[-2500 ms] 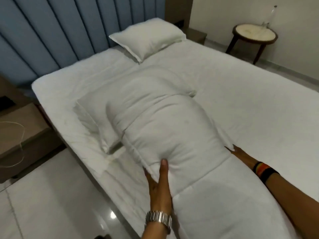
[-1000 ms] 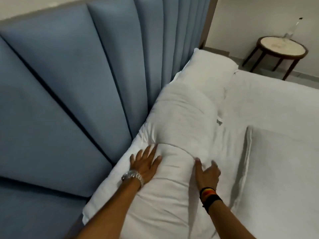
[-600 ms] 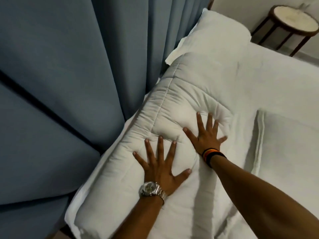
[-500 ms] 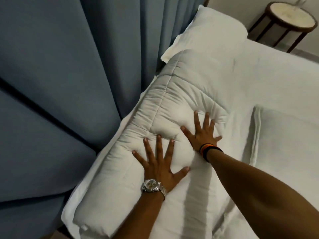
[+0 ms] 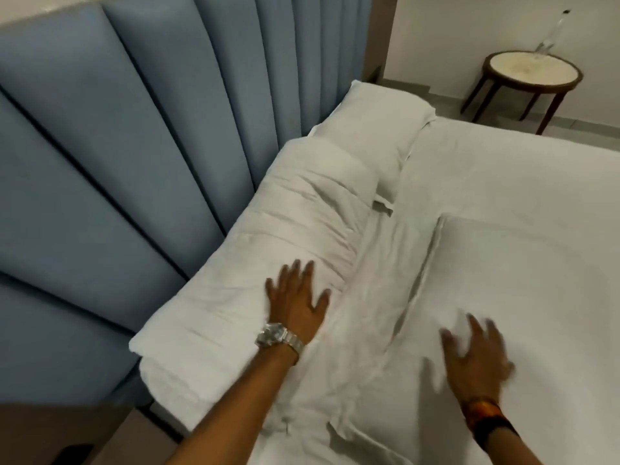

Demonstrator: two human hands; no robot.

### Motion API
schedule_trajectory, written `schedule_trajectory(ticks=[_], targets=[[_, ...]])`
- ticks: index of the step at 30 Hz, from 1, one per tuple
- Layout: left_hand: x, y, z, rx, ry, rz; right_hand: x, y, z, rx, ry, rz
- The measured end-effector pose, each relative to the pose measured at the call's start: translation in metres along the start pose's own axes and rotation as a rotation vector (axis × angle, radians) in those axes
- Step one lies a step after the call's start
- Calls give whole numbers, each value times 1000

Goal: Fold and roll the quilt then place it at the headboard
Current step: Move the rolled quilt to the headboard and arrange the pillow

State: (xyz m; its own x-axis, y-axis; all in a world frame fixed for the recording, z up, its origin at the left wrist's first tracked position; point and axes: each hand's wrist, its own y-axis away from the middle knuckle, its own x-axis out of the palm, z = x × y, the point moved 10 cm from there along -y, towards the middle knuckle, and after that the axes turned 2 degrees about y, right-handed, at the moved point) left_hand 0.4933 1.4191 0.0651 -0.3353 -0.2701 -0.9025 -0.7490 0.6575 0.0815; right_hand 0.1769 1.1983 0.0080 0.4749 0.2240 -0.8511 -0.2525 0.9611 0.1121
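Observation:
The white quilt point(image 5: 275, 250), rolled into a long bundle, lies on the bed against the blue padded headboard point(image 5: 144, 156). My left hand point(image 5: 297, 303), with a metal watch on the wrist, rests flat and spread on the near side of the roll. My right hand point(image 5: 476, 354), blurred by motion and with a striped band on the wrist, hovers with fingers apart over a white pillow point(image 5: 523, 297) to the right, apart from the quilt. Neither hand holds anything.
A second white pillow point(image 5: 379, 129) lies at the headboard beyond the roll's far end. A round wooden side table point(image 5: 533, 75) stands by the wall past the bed. A brown bedside unit point(image 5: 67, 431) sits at lower left.
Both hands were pressing flat on top of the quilt roll. My right hand has come off it and swung right over the pillow; my left hand has slid to the roll's near side.

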Motion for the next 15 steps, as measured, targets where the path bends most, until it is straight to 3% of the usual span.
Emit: schedule_trajectory(ticks=[2,4,10,13,15], targets=[[44,19,-57,131,15,58,-21,11,-81,168,59,31],[103,33,-88,100,100,216,-33,21,-142,307,39,104],[224,84,-90,-505,528,615,-44,10,-228,544,-305,165],[233,95,-106,-579,559,631,-44,-4,-261,746,-601,207],[220,93,-128,-556,571,562,-52,-10,-263,752,-707,241]])
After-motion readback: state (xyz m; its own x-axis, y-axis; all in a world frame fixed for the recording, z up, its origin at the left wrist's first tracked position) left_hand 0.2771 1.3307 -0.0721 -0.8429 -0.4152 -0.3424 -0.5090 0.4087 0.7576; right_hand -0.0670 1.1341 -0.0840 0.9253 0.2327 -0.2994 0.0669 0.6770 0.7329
